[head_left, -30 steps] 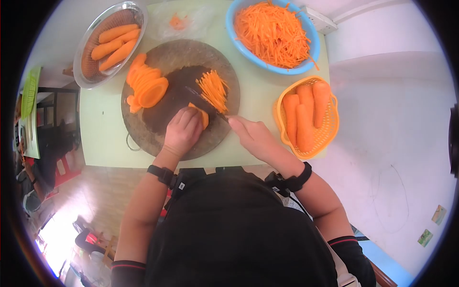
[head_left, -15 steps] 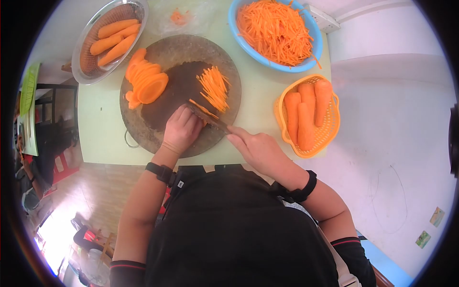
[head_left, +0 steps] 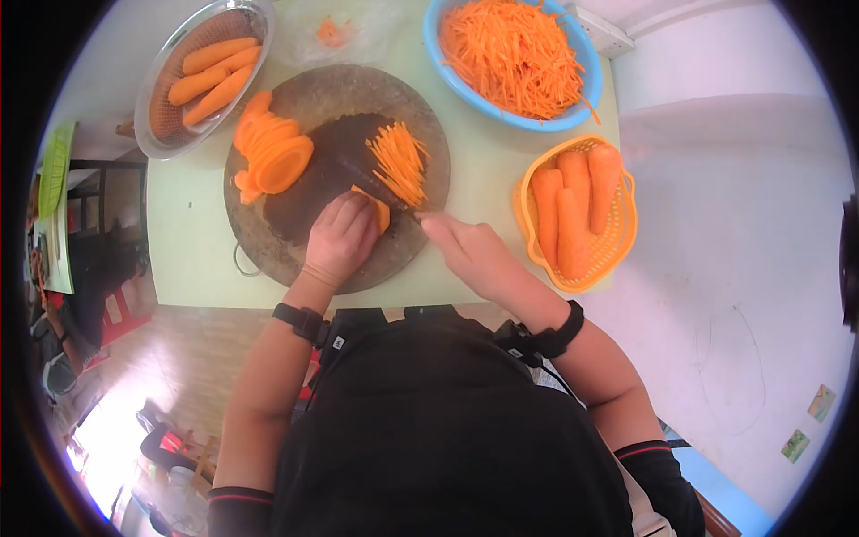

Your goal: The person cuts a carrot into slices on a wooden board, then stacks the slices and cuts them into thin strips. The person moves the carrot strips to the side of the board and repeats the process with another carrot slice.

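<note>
My left hand (head_left: 343,235) presses down with curled fingers on a small stack of carrot slices (head_left: 383,217) near the front of the round chopping board (head_left: 300,259). My right hand (head_left: 467,253) is closed around the handle of a knife (head_left: 413,212). Its dark blade is hard to make out against the board, between the slices and a pile of carrot strips (head_left: 399,166). Farther left on the board, a fanned row of carrot slices (head_left: 273,152) lies flat and overlapping.
Whole carrots sit in a yellow basket (head_left: 530,234) at right and a metal colander (head_left: 146,112) at upper left. A blue basin (head_left: 501,116) heaped with shredded carrot stands at the back, near a power strip (head_left: 601,32). A plastic bag (head_left: 367,40) holds orange scraps.
The knife has moved right, away from my left fingers toward the strip pile, uncovering the edge of the held slices. My right hand has shifted slightly up; my left hand stays put.
</note>
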